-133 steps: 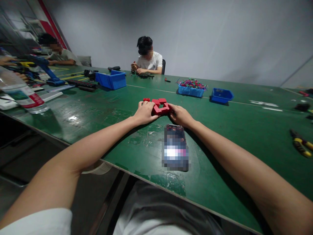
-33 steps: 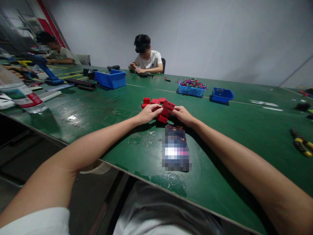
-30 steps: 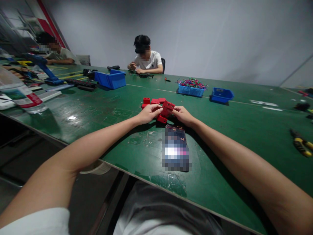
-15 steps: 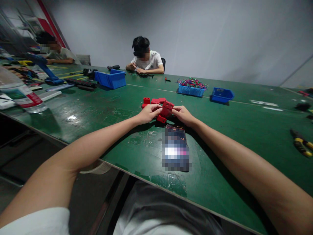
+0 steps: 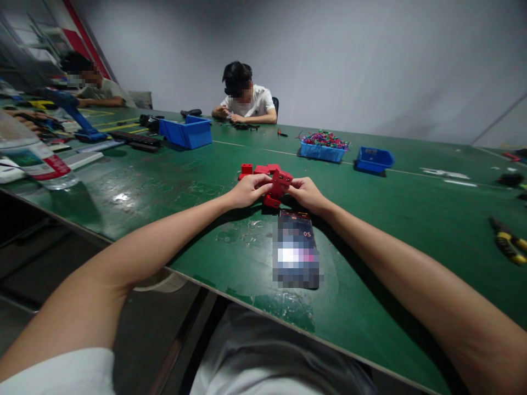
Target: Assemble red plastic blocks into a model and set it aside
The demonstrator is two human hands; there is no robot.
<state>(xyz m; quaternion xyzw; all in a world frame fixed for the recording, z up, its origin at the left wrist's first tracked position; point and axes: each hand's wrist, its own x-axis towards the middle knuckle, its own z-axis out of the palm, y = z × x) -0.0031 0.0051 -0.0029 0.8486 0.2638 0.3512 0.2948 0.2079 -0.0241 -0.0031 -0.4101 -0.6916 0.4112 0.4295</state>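
Both-handed, I grip a red block piece (image 5: 279, 187).
My left hand (image 5: 246, 191) and right hand (image 5: 307, 194) clench it from either side, tilted just above the bench (image 5: 164, 181), beside the phone (image 5: 295, 249).

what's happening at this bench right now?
A person seated at the green table holds a red block assembly between the left hand and right hand, lifted just above the tabletop. More loose red blocks lie just beyond it, and a phone lies flat nearer the person. Two other people work at the far side, near blue bins.
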